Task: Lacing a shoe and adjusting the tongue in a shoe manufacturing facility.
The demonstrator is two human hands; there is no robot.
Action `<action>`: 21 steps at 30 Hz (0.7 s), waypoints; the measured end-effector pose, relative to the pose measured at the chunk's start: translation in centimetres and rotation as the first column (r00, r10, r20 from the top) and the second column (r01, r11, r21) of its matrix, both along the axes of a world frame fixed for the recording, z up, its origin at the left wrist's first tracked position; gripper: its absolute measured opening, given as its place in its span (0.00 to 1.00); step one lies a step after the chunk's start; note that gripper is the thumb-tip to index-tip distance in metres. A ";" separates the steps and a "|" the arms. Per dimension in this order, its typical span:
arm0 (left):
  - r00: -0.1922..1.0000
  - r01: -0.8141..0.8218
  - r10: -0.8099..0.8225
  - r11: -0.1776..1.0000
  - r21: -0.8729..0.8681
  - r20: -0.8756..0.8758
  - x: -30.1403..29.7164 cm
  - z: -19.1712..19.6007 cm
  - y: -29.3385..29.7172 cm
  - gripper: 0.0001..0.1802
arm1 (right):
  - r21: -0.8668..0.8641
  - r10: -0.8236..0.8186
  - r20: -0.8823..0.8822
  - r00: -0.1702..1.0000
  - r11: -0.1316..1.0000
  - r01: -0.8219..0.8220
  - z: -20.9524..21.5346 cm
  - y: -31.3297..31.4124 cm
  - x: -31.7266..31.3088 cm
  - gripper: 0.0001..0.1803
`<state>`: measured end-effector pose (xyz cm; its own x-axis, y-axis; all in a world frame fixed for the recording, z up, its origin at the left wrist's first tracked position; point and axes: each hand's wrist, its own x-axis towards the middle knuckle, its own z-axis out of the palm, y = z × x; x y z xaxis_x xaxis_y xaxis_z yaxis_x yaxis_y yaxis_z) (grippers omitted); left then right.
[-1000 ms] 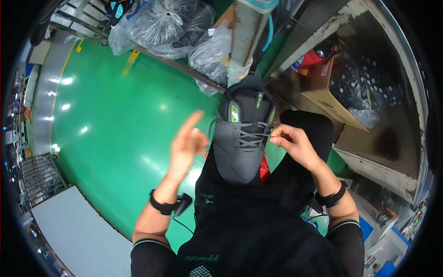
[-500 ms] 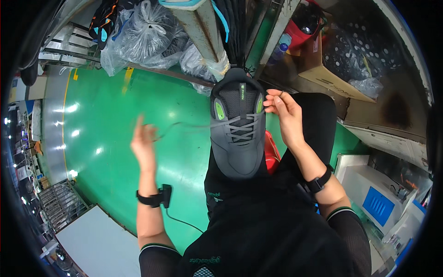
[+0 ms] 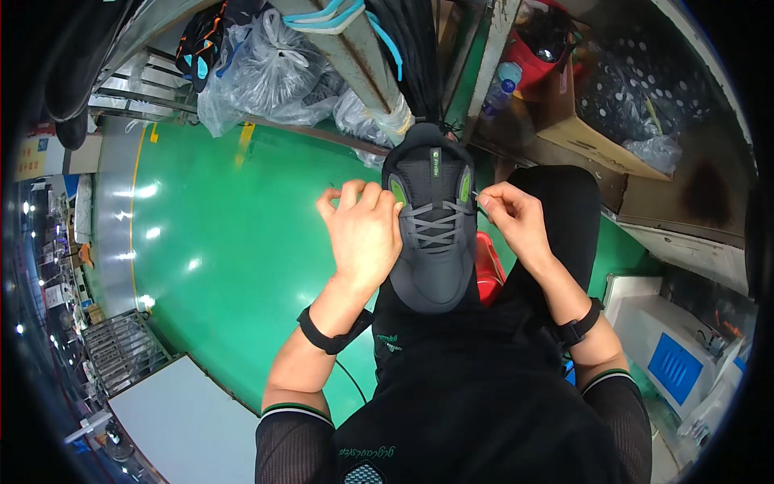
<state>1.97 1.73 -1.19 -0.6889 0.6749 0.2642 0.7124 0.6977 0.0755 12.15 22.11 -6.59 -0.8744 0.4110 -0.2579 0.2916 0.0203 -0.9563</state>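
Note:
A dark grey lace-up shoe [image 3: 435, 278] stands in front of me, toe toward me, with grey shoelaces [image 3: 435, 234] crossing its tongue and green patches beside the collar. Beside the shoe's left upper edge is my left hand [image 3: 363, 234], back upward, fingers curled and thumb against the green patch. It is closed on the shoelace, though its fingers mostly hide the grip. Just off the opposite side, my right hand [image 3: 520, 222] pinches a thin lace end between thumb and forefinger, close to the right green patch.
A metal post [image 3: 355, 64] with blue laces rises behind the shoe. Clear plastic bags [image 3: 274, 68] lie on a rack to its left. At right are a cardboard box [image 3: 592, 137], a red container [image 3: 540, 56] and a white machine [image 3: 661, 347]. Something red [image 3: 488, 270] shows below.
My left hand has come in from the far left to the shoe's edge, and the lace stretched out to it no longer shows. My right hand stays close to the shoe's right side.

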 end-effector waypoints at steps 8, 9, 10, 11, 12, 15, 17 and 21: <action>0.981 0.177 -0.159 0.968 -0.180 0.113 -2.4 1.2 1.8 0.07 | 0.347 0.203 -0.065 0.977 0.923 -0.169 0.5 0.7 -1.1 0.05; 0.960 0.240 -0.215 0.963 -0.126 0.181 -2.9 1.1 1.7 0.08 | 0.347 0.205 -0.064 0.977 0.922 -0.171 0.8 0.8 -1.4 0.05; 0.960 0.238 -0.213 0.963 -0.126 0.182 -3.3 1.3 1.4 0.08 | 0.416 0.265 -0.042 0.963 0.881 -0.225 1.3 1.1 -1.8 0.05; 0.949 0.276 -0.251 0.954 -0.117 0.192 -3.7 1.6 1.1 0.07 | 0.482 0.324 -0.015 0.946 0.831 -0.277 1.6 1.2 -2.2 0.05; 0.933 0.322 -0.296 0.941 -0.105 0.206 -3.9 1.8 1.0 0.07 | 0.482 0.320 -0.008 0.947 0.831 -0.277 1.5 1.2 -2.4 0.05; 0.919 0.351 -0.319 0.929 -0.117 0.231 -4.1 1.7 0.6 0.09 | 0.852 0.516 0.071 0.854 0.413 -0.320 1.8 0.5 -2.9 0.03; 0.914 0.364 -0.352 0.931 -0.027 0.202 -4.4 2.1 0.9 0.10 | 0.895 0.594 0.129 0.794 0.276 -0.351 2.2 1.1 -3.8 0.02; 0.724 0.661 -0.657 0.748 0.061 0.210 -7.5 1.5 -0.2 0.16 | 0.923 0.718 0.184 0.672 0.110 -0.370 5.2 3.1 -6.9 0.09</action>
